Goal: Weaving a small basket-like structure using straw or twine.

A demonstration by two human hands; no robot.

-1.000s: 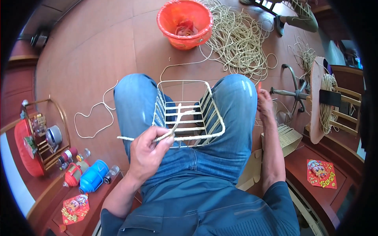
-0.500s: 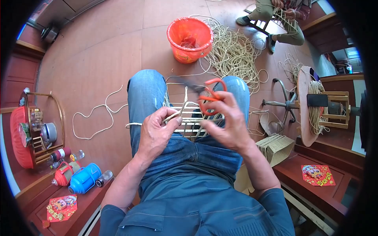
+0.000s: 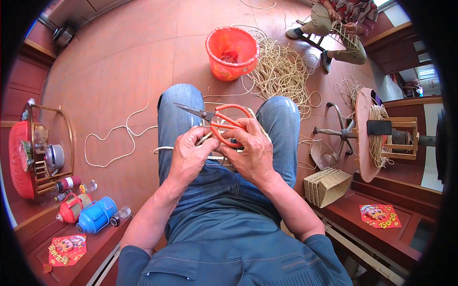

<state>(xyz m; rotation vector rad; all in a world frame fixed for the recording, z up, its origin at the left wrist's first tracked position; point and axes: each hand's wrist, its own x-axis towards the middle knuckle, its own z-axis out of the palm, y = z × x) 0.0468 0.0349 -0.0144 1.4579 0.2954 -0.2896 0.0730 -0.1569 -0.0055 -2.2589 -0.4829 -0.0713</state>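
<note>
Above my lap, my left hand (image 3: 187, 155) pinches a pale braided cord (image 3: 204, 139) between thumb and fingers. My right hand (image 3: 254, 155) has come close beside it, its fingers hooked through the handles of the orange-handled scissors (image 3: 208, 115). The dark blades point to the left, over my left knee, and look closed. My right thumb and fingertips meet near the cord at my left fingertips; whether they also grip it cannot be made out. Between my thighs, a frame of pale cords is mostly hidden by my hands. A cord end (image 3: 164, 148) trails over my left thigh.
Ahead stands a red bucket (image 3: 232, 64), with a heap of loose cord (image 3: 281, 71) beside it. Another person (image 3: 341, 28) sits far right handling cord strands. Woven baskets (image 3: 328, 186) lie at right, near a wheeled base (image 3: 341, 132). Flasks (image 3: 97, 214) stand at left.
My right hand has moved left and closed in beside my left hand, carrying the scissors. Its fingers, spread before, are now drawn together. My left hand has stayed nearly in place.
</note>
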